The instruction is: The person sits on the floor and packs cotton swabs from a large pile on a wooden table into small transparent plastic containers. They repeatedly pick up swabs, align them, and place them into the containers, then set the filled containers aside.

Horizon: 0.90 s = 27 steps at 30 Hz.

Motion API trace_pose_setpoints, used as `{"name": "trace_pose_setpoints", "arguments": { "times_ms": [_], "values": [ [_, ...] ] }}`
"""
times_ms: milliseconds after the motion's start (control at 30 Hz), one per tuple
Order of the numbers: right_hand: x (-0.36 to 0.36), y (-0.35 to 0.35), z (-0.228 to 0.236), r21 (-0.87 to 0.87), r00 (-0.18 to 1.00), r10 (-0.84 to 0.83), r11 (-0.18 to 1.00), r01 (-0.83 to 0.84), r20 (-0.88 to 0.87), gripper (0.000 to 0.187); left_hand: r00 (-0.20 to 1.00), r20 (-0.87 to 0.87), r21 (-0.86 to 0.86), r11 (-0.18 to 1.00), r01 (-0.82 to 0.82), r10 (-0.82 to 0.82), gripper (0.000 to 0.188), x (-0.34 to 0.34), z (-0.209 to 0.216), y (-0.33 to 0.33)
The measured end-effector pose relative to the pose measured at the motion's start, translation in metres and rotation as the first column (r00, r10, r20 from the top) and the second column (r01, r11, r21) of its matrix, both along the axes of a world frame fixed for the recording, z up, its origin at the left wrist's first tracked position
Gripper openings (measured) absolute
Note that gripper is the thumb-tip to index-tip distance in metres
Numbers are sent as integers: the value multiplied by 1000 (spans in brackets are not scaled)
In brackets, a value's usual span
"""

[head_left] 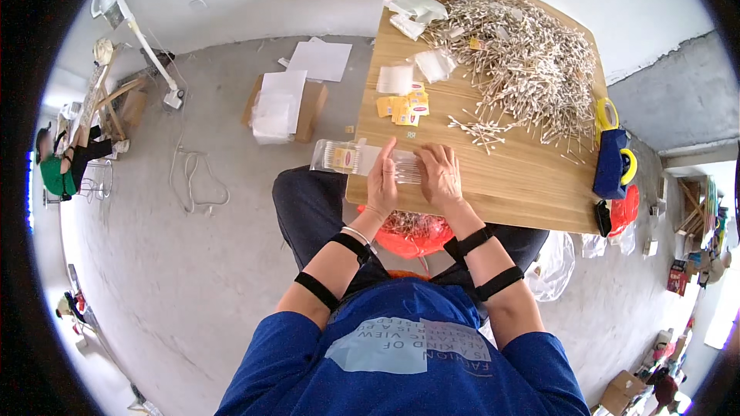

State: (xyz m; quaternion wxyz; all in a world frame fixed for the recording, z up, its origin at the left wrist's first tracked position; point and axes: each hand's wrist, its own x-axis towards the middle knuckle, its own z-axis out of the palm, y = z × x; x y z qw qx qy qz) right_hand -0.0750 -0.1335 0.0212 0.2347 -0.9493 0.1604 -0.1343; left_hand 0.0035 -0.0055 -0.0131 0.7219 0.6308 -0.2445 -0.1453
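Observation:
At the table's near left edge, a clear plastic packet of cotton swabs (329,156) with a yellow card in it sticks out past the edge. My left hand (381,183) is closed on the packet, its fingers partly hidden. On the other side, my right hand (441,179) has its fingers curled over the right end of a row of cotton swabs (406,168) that lies between both hands. Whether those swabs are fully inside the plastic I cannot tell. Just beyond lie several yellow cards (404,106) and a small group of loose swabs (483,132).
A large heap of cotton swabs (524,62) covers the far right of the wooden table (509,192). Clear plastic bags (435,65) lie at its left. A blue tape dispenser (609,162) stands at the right edge. Below hangs a red bag (408,240). A cardboard box (311,112) sits on the floor.

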Motion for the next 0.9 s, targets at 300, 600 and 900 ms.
{"name": "trace_pose_setpoints", "arguments": {
  "times_ms": [300, 600, 900],
  "values": [
    [-30, 45, -1, -216, 956, 102, 962, -165, -275, 80, 1000, -26, -1, 1000, 16, -17, 63, 2, 3, 0],
    [-29, 45, 0, -298, 936, 89, 934, -197, -340, 81, 999, 18, 81, 996, 40, -41, 62, 2, 16, 3],
    [-19, 33, -10, -263, 927, 75, 948, -181, -368, 79, 998, 57, 109, 993, 35, -41, 63, 0, 18, -1]
  ]
}}
